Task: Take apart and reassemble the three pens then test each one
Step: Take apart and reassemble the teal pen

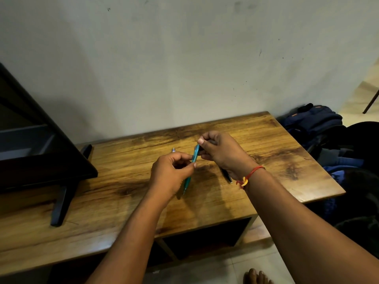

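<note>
Both hands grasp the teal pen (pixel 194 156) above the wooden table's (pixel 287 156) middle, left hand (pixel 171 173) round the barrel, right hand (pixel 219 152) pinching its upper end; risk: a loosened inner part may drop and roll off the front edge.

Domestic room, as I read it: a flat screen (pixel 30 140) on splayed feet left of the left hand (pixel 171 173), blue backpacks (pixel 313 121) heaped right of the right hand (pixel 222 153), a bare foot (pixel 257 276) on floor tiles (pixel 276 260) below both, a scuffed wall (pixel 184 58) beyond.
</note>
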